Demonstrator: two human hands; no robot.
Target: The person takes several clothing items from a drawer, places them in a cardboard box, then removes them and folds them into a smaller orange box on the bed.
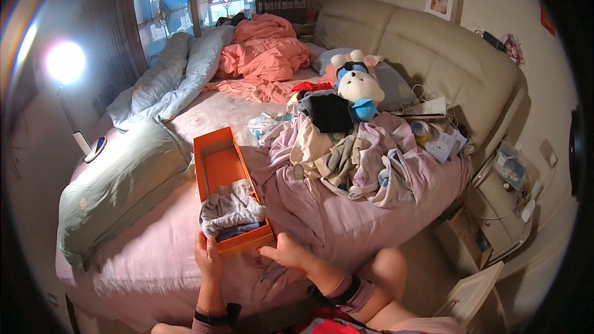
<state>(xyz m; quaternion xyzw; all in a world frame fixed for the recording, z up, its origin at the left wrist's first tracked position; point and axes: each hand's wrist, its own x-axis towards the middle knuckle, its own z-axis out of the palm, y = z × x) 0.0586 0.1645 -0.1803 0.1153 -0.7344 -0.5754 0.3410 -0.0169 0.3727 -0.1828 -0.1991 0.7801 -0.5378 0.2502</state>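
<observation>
An open orange cardboard box [222, 162] sits on the bed in front of me, its long side running away from me. A crumpled light grey garment [232, 208] fills its near half and hangs over the left wall. Beneath it, folded dark bluish cloth [239, 231] shows at the near end. My left hand [208, 253] is at the near left corner, thumb up beside the overhanging grey garment. Around the near right corner, my right hand [287, 251] has its thumb against the front wall and its fingers along the side.
A pile of clothes [341, 157] lies right of the box, with a white-and-blue plush toy [359, 86] behind. A pale green pillow [120, 190] and a lit desk lamp [83, 144] are left. Coral bedding [267, 51] is heaped farther back. A nightstand [501, 208] stands right.
</observation>
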